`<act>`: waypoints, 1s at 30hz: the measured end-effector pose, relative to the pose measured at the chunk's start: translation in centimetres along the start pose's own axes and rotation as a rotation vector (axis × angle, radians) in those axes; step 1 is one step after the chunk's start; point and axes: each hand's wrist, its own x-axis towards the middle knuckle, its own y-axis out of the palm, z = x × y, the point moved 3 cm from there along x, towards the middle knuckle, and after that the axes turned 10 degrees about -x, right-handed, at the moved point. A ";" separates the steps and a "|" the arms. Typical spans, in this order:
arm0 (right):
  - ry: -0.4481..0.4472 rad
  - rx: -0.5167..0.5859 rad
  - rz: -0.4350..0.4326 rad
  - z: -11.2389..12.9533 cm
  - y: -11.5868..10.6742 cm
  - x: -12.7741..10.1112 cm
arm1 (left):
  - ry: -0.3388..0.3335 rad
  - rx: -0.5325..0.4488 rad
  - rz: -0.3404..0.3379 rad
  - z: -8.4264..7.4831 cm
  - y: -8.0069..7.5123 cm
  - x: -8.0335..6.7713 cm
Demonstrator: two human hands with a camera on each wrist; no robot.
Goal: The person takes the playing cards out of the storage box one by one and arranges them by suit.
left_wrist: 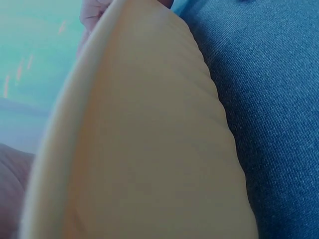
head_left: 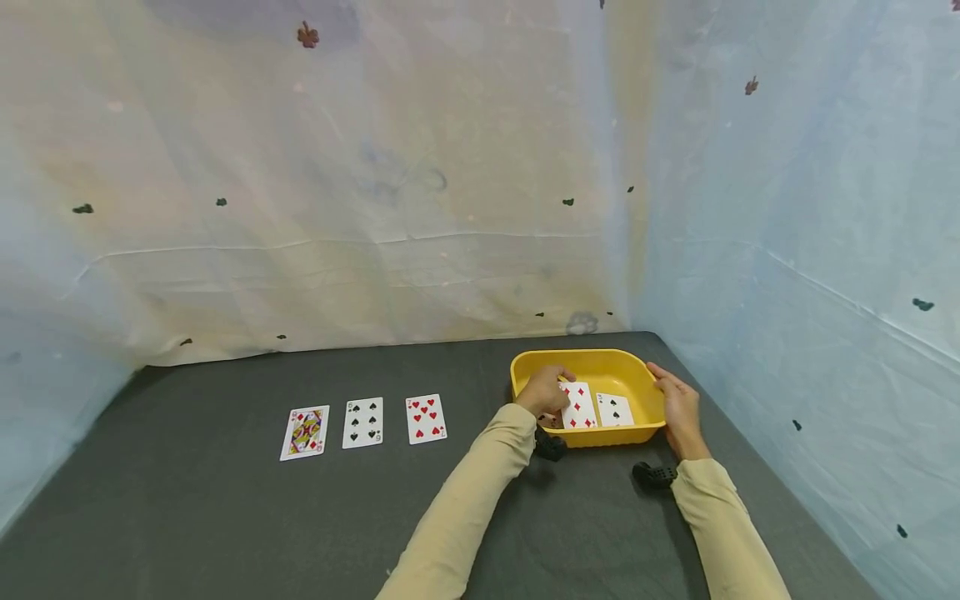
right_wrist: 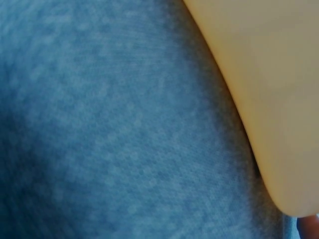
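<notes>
A yellow plastic basin [head_left: 600, 357] stands on the dark cloth at the right, with several playing cards in it. My left hand [head_left: 545, 389] reaches over its left side and pinches the upper left edge of a diamonds card [head_left: 579, 408]. Right of that lies a spades card [head_left: 614, 410]. Another card [head_left: 550, 420] shows partly in the shade below my left hand. On the basin's right rim, my right hand [head_left: 678, 408] grips with the thumb over the edge. The basin's wall [left_wrist: 159, 124] fills much of the left wrist view and hides most of the fingers.
Left of the basin, three cards lie face up in a row: a queen of diamonds [head_left: 305, 433], a six of spades [head_left: 363, 422] and a seven of hearts [head_left: 426, 419]. Pale cloth walls [head_left: 375, 292] rise behind the table [head_left: 187, 500] and along its right side.
</notes>
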 end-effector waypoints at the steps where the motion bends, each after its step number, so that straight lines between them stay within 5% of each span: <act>1: -0.002 -0.002 0.002 0.0 0.0 0.0 | 0.002 0.000 -0.003 0.0 0.0 0.1; 10: -0.008 -0.002 0.003 0.3 0.0 0.3 | 0.076 0.023 0.020 -1.0 -1.0 0.0; 18: 0.004 -0.024 0.005 0.1 0.0 0.4 | 0.107 -0.149 0.064 -1.2 -2.0 -0.7; 30: 0.012 -0.015 -0.008 -0.3 0.0 0.3 | 0.192 -0.247 0.059 -1.3 -3.6 -2.2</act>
